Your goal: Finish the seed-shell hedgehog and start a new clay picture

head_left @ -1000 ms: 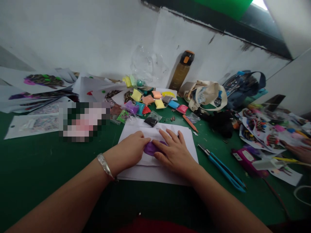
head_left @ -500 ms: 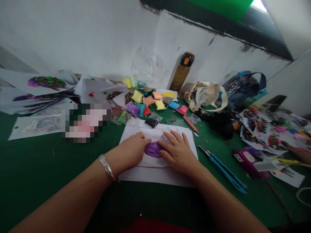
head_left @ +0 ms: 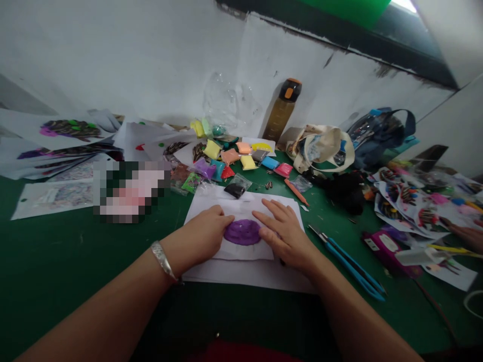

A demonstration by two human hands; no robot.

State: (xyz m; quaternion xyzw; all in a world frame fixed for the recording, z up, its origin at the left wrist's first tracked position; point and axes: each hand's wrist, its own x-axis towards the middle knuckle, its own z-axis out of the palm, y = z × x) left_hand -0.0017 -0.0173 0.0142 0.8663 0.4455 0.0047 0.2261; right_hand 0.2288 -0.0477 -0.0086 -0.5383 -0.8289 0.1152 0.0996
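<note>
A flattened oval of purple modelling clay lies on a small white sheet of paper, on top of larger white sheets. My left hand has its fingers curled in at the small sheet's left side, and its thumb tip reaches the clay's left edge. It appears to grip that sheet; the fingertips are hidden beneath the hand. My right hand holds nothing. Its fingers are stretched apart over the paper, and its thumb is at the clay's right edge.
Small bags of coloured clay spread behind the paper, with a black packet at its top edge. A blue-handled cutter lies right. A water bottle and cloth bag stand by the wall. Another person's hand shows far right.
My right hand has slid to the right, off the clay's surface, so more of the purple oval shows. My left hand stays at the left edge.
</note>
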